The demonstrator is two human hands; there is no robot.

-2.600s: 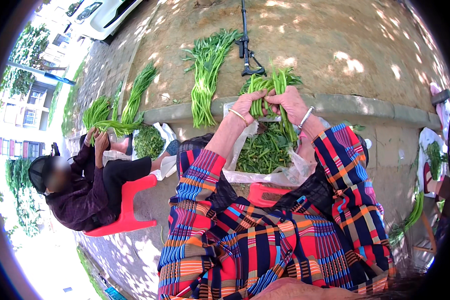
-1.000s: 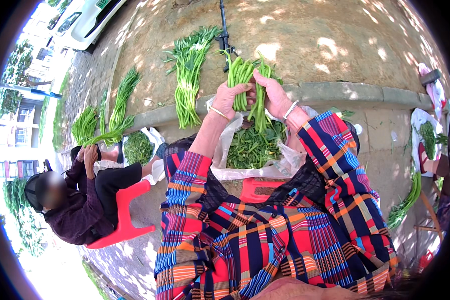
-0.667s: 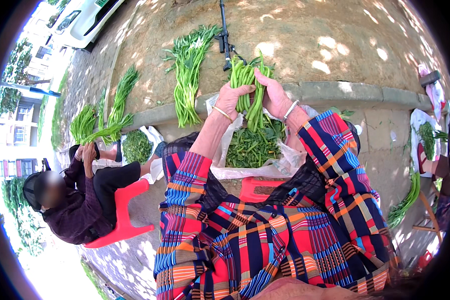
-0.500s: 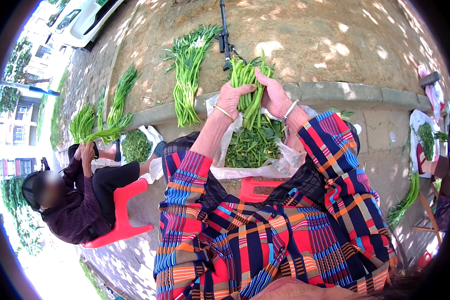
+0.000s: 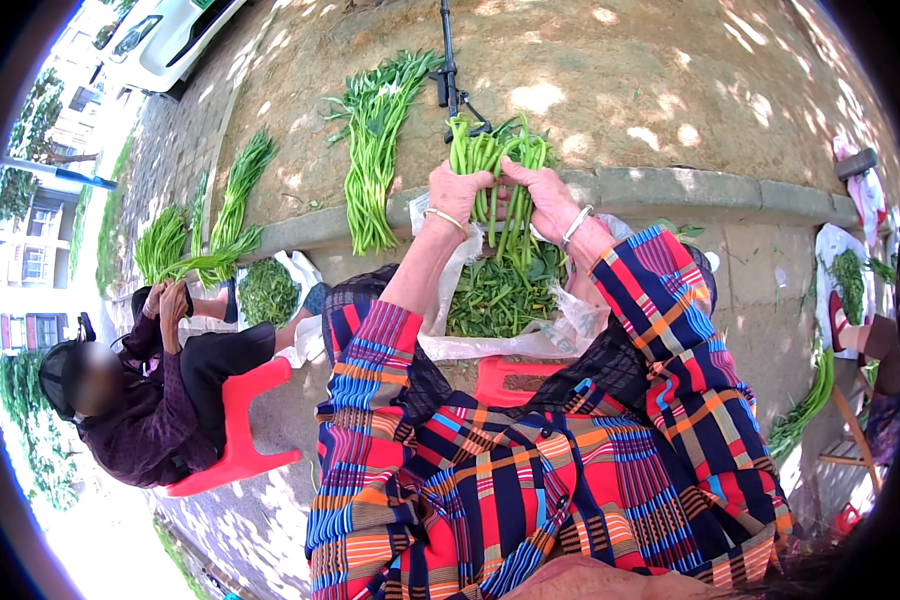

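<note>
My left hand (image 5: 457, 193) and my right hand (image 5: 546, 200) are closed around a thick bunch of green vegetable stems (image 5: 480, 158). The cut ends point away from me, and the lower stems hang between my palms. Both thumbs press on the near side of the bunch, while most other fingers are hidden behind it. Below my hands, a heap of loose green leaves (image 5: 500, 300) lies in an opened white plastic bag (image 5: 445, 347) between my knees.
Beyond my left hand, a long leafy bunch of greens (image 5: 372, 170) lies across the stone curb (image 5: 660, 190). A black metal stand (image 5: 448, 75) rests on the dirt. At left, a person sits on a red stool (image 5: 245, 430) handling greens; another person's leg shows at right.
My hands have drawn slightly apart at the fingertips, and the stems now spread wider between them. The bunch's upper end sits a little lower. My forearms have barely moved.
</note>
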